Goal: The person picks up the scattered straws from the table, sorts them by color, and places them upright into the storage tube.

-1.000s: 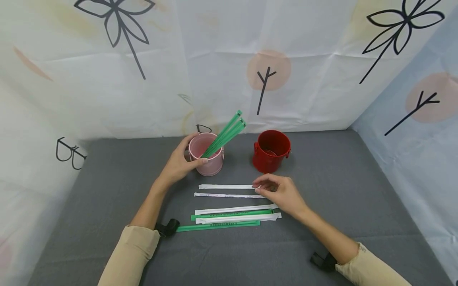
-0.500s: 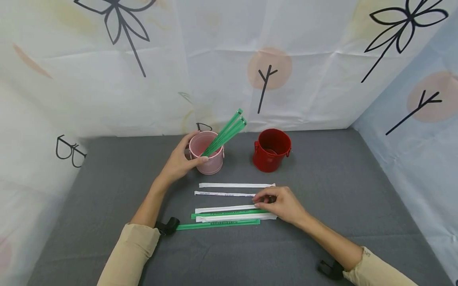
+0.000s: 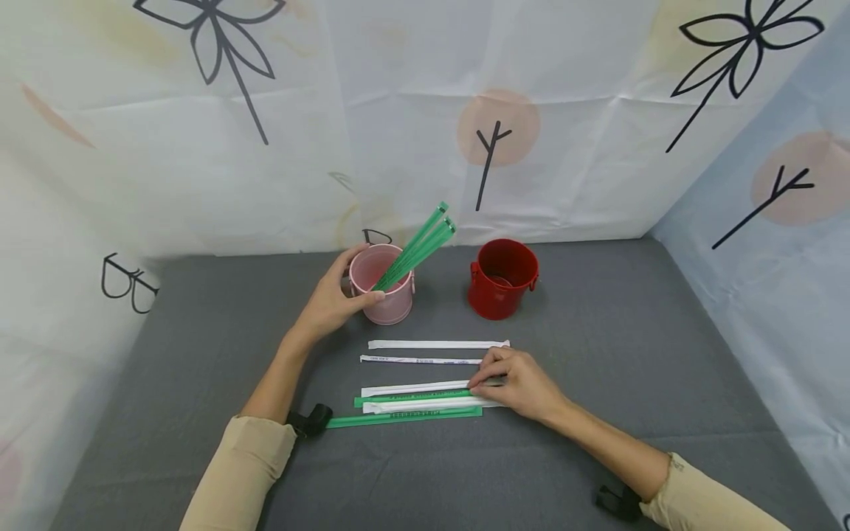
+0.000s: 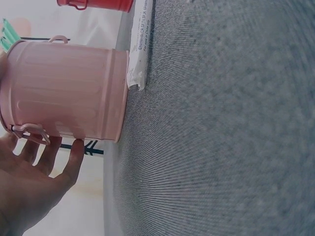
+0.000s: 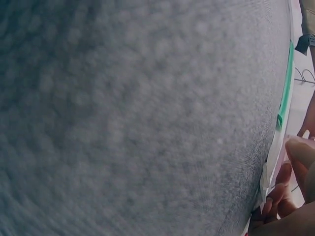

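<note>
In the head view my left hand (image 3: 335, 295) grips the pink bucket (image 3: 388, 310), thumb over the near rim and fingers around its far left side. Several green straws (image 3: 421, 243) lean out of it to the right. My right hand (image 3: 521, 380) is bent low over the right ends of the straws on the table, fingertips right at a green straw (image 3: 418, 399) and the white-wrapped straw (image 3: 412, 389) beside it. In the right wrist view the thumb (image 5: 300, 152) and the other fingers stand apart, a wrapped straw end (image 5: 266, 174) near them.
A red bucket (image 3: 503, 284) stands right of the pink one. Two white-wrapped straws, one plain (image 3: 434, 344) and one printed (image 3: 418, 360), lie nearer the buckets. Another wrapped straw (image 3: 412, 405) and a green straw (image 3: 412, 417) lie nearest me on the grey cloth (image 3: 631, 354).
My right hand has come from the farthest wrapped straw toward me, down to the nearer group of straws. My left hand stays on the pink bucket. The straws lie as before.
</note>
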`<state>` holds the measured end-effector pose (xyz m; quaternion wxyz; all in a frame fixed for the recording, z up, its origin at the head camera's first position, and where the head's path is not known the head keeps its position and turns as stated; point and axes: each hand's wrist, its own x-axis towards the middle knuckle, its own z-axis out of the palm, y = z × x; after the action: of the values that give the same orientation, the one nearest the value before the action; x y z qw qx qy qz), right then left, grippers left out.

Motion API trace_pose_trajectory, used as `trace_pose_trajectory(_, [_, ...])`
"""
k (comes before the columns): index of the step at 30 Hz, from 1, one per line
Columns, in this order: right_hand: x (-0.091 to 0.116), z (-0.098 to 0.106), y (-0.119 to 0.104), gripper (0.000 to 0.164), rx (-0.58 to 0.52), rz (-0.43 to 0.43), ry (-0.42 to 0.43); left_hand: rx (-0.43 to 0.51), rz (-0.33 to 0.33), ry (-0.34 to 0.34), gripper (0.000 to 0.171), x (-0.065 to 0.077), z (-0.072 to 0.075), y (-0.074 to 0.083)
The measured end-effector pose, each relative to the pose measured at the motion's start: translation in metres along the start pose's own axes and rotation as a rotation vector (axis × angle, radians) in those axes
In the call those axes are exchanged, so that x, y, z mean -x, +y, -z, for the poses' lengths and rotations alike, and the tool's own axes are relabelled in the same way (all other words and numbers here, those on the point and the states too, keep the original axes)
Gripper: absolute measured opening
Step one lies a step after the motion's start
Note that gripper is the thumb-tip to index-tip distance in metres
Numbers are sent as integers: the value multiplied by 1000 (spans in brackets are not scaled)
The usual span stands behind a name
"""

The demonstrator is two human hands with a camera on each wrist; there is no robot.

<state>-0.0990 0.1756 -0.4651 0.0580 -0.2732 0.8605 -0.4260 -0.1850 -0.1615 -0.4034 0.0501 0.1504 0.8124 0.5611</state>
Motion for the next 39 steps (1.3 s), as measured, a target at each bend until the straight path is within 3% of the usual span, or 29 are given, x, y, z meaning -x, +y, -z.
trace_pose_trajectory(9, [0, -10, 1, 13, 92, 15, 5, -15, 3, 5, 84, 1, 1, -1])
trace_pose_trajectory(17, [-1, -16, 0, 13, 160, 51, 59, -13, 9, 10, 84, 2, 1, -2])
trace_pose_trajectory(33, [-6, 8, -8, 12, -55, 5, 81, -15, 2, 5, 84, 1, 0, -3])
trace_pose_trajectory(39, [-12, 21, -21, 12, -122, -23, 108, -21, -4, 9, 84, 0, -1, -2])
